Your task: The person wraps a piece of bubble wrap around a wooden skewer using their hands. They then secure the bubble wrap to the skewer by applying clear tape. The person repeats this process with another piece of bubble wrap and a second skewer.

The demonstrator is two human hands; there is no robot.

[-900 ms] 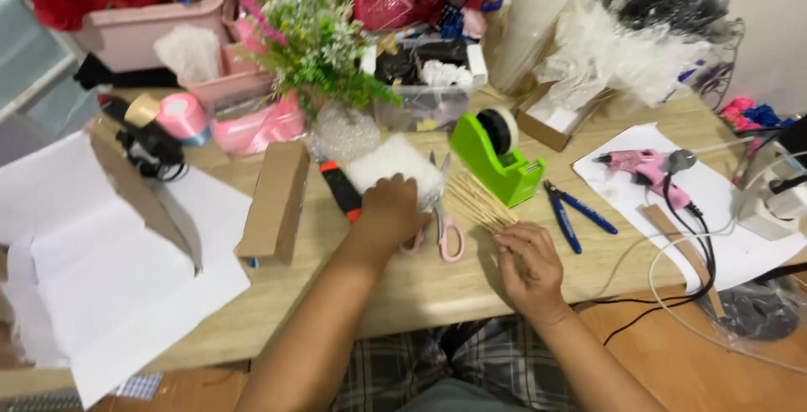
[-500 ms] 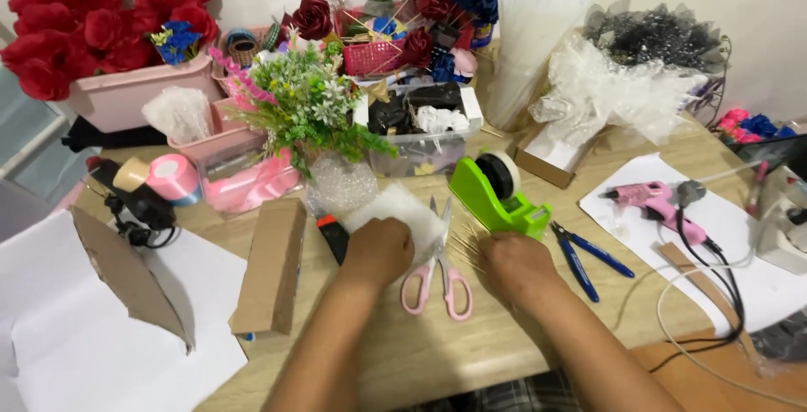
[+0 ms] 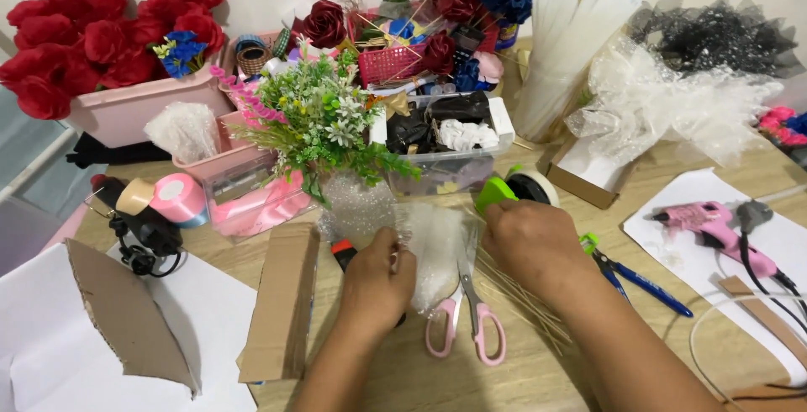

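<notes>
Both hands have moved up since a sec ago: left hand [image 3: 376,288] pinches the white foam wrap [image 3: 435,248] over the pink scissors [image 3: 467,321], right hand [image 3: 533,244] w/ closed grip on the green tape dispenser [image 3: 504,192] behind it.

Scissors [image 3: 467,315] lie between both hands, tape dispenser [image 3: 504,191] behind, cardboard [image 3: 282,307] left.
</notes>
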